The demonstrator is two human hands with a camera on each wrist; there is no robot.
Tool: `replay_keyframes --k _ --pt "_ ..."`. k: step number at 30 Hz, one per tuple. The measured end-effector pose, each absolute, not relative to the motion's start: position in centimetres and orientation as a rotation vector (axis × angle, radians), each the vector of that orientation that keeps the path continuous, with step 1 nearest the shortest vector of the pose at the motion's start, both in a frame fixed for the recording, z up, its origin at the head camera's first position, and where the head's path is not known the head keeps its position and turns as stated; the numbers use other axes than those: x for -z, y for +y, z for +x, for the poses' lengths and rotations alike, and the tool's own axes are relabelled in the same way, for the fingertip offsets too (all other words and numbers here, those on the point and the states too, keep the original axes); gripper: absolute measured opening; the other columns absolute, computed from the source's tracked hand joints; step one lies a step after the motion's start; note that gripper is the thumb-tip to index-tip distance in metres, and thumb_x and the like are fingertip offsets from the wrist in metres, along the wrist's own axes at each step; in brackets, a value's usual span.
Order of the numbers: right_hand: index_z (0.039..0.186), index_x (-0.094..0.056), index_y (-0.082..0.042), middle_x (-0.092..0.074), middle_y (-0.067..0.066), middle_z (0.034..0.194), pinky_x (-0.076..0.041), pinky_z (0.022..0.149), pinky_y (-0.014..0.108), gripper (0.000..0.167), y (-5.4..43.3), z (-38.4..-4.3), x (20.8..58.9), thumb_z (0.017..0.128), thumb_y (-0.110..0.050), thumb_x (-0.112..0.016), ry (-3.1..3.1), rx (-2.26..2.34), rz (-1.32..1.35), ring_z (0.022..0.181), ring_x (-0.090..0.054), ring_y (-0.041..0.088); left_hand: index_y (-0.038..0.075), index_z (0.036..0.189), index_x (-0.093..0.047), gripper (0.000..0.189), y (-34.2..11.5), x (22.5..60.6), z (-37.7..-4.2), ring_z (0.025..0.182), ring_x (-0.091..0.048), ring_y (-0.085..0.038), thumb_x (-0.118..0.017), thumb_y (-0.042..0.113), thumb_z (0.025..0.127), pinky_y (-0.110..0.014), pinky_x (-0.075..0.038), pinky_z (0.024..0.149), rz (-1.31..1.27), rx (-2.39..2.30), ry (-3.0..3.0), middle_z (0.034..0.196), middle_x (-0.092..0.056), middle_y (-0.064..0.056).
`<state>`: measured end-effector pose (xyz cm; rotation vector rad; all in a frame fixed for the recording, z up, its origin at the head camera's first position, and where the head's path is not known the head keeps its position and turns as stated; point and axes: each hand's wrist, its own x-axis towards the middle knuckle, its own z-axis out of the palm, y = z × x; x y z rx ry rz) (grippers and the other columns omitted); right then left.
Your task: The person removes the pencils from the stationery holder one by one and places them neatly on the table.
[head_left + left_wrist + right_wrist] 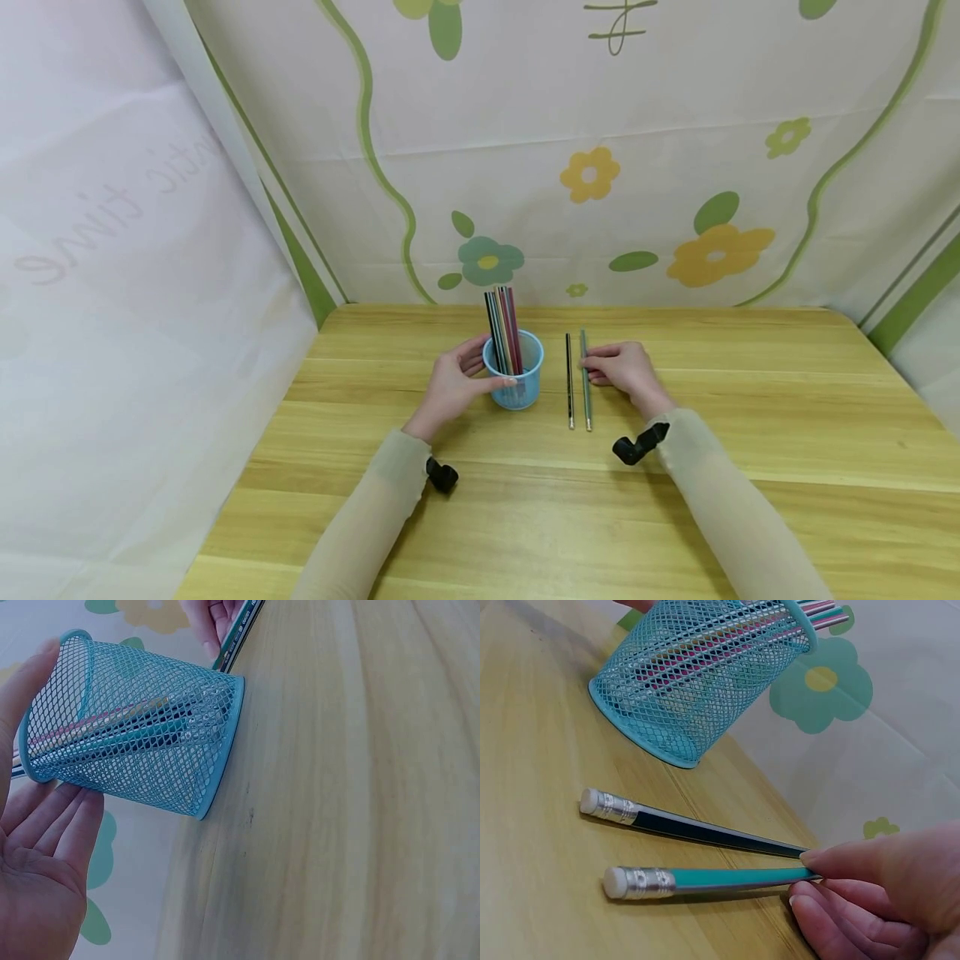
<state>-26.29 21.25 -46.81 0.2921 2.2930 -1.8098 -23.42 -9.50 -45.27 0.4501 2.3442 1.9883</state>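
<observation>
A light blue mesh pencil cup (519, 395) stands upright on the table with several pencils (501, 317) leaning in it. My left hand (452, 383) holds the cup from the left, thumb near the front rim and fingers round the far side. To the right of the cup, my right hand (626, 368) pinches a green pencil (727, 878) between thumb and fingers, near the end away from its white eraser. Beside it on the left lies a black pencil (569, 383), roughly parallel, its eraser also towards me.
The wooden table (525, 517) ends at the back against a white curtain (517, 108) printed with flowers and green lines. A white cloth (112, 333) hangs along the left side. Each wrist carries a small black camera (637, 444).
</observation>
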Motion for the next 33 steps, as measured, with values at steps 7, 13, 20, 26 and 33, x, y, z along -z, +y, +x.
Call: replay_keyframes --k 7,13,20,26,33 --pt "0.124 -0.067 0.009 -0.073 0.017 0.102 -0.063 0.071 0.028 0.036 21.23 -26.28 46.92 0.095 -0.011 -0.075 2.327 1.789 0.291 0.075 -0.073 0.015 0.006 0.147 -0.053 0.083 -9.49 45.26 -23.38 0.124 -0.060 -0.022 -0.094 0.018 0.076 -0.030 -0.050 0.103 0.446 -1.979 2.354 0.137 -0.061 -0.010" --pt "0.122 -0.069 0.008 -0.074 0.018 0.102 -0.063 0.069 0.028 0.034 21.08 -26.24 46.88 0.094 -0.010 -0.076 2.356 1.782 0.295 0.074 -0.073 0.015 0.004 0.147 -0.052 0.083 -9.52 45.29 -23.42 0.124 -0.060 -0.024 -0.093 0.017 0.077 -0.032 -0.050 0.104 0.462 -1.987 2.350 0.137 -0.061 -0.012" --pt "0.120 -0.070 0.008 -0.074 0.017 0.101 -0.063 0.067 0.028 0.033 20.98 -26.28 46.90 0.093 -0.011 -0.077 2.396 1.754 0.295 0.073 -0.073 0.016 0.005 0.147 -0.052 0.083 -9.49 45.45 -23.54 0.125 -0.060 -0.024 -0.093 0.016 0.077 -0.032 -0.050 0.104 0.470 -1.996 2.342 0.137 -0.061 -0.012" --pt "0.122 -0.069 0.007 -0.074 0.019 0.103 -0.063 0.069 0.028 0.035 20.92 -26.12 46.74 0.094 -0.013 -0.076 2.403 1.753 0.283 0.076 -0.073 0.017 0.004 0.147 -0.052 0.082 -9.49 45.41 -23.48 0.124 -0.060 -0.024 -0.093 0.016 0.077 -0.032 -0.050 0.104 0.467 -1.991 2.347 0.137 -0.061 -0.012" --pt "0.127 -0.067 0.006 -0.072 0.021 0.111 -0.062 0.077 0.031 0.038 21.08 -25.82 46.45 0.097 -0.016 -0.074 2.369 1.805 0.283 0.086 -0.074 0.021 0.004 0.147 -0.053 0.083 -9.46 45.33 -23.44 0.124 -0.060 -0.022 -0.094 0.018 0.076 -0.030 -0.050 0.103 0.462 -1.991 2.349 0.136 -0.062 -0.010"
